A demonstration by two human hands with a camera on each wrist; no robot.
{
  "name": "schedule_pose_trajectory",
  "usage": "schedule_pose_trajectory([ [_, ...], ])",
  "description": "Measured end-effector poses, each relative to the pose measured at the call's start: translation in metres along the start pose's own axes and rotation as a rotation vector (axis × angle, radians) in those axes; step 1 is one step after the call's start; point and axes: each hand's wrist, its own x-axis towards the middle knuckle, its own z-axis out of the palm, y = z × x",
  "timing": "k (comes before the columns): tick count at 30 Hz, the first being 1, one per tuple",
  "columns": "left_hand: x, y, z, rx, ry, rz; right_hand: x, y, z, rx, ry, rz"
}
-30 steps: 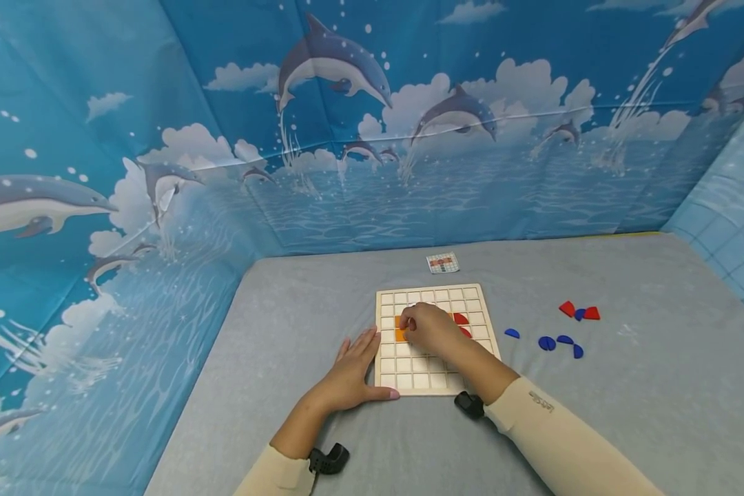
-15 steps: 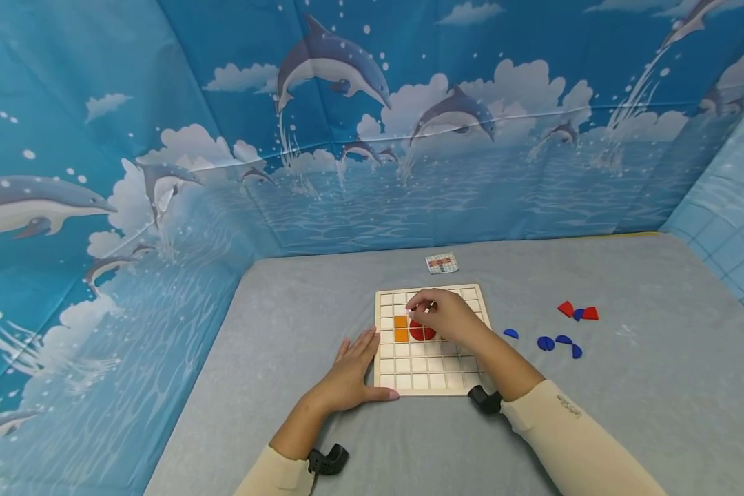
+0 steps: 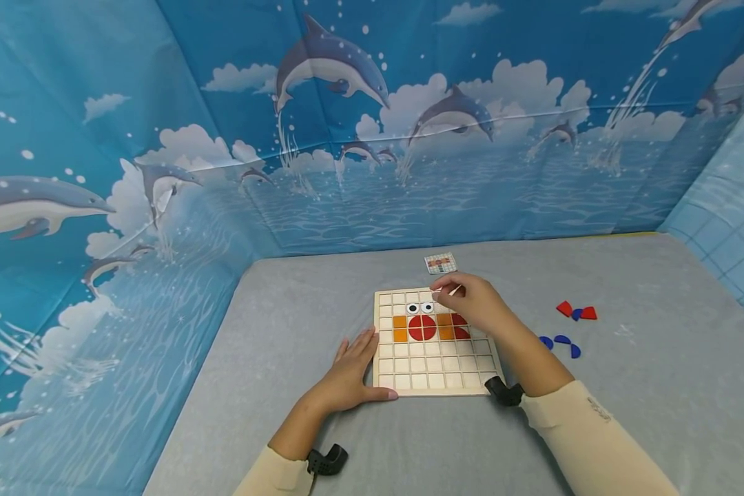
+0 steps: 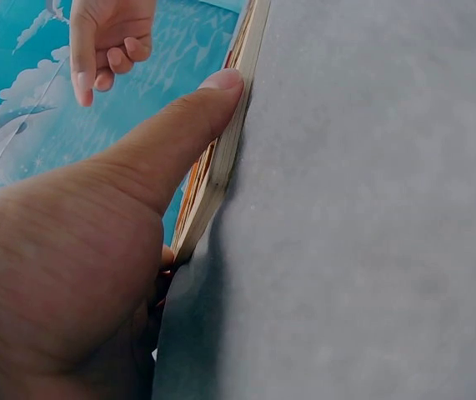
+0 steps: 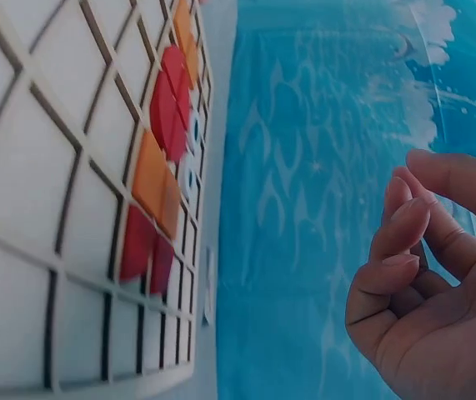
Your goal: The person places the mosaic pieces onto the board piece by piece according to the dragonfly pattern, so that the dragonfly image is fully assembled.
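Note:
A wooden grid board lies on the grey cloth. Its cells hold orange squares, red quarter pieces forming a circle, more orange squares and red pieces at the right end. Two white eye pieces sit just above the red circle. My left hand rests at the board's lower left corner, fingers along the left side and thumb against the front edge. Over the board's far right part hovers my right hand, fingers loosely bent with nothing between them.
A small pattern card lies beyond the board. Right of the board are loose red pieces and several blue pieces, some partly behind the right forearm. A dolphin-printed curtain stands behind the table.
My right hand has moved right and up from the board's middle, uncovering the red circle, both eye pieces and the right-hand orange squares. The left hand stays in place.

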Motion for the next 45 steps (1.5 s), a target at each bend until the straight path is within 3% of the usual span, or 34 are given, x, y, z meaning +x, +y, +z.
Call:
schedule_pose_trajectory([
  [12,-0.001,0.0,0.0,-0.004,0.005,0.01,-0.006,0.012,-0.03,-0.019,0.066,0.019],
  [24,0.0,0.0,0.0,-0.001,0.007,0.015,-0.016,0.029,-0.053,-0.043,0.126,0.114],
  [34,-0.001,-0.001,0.001,-0.001,0.003,0.011,-0.023,0.048,-0.07,-0.036,0.166,0.213],
  [45,-0.002,0.002,-0.001,-0.018,0.002,0.005,-0.03,0.079,-0.091,-0.058,0.206,0.235],
])
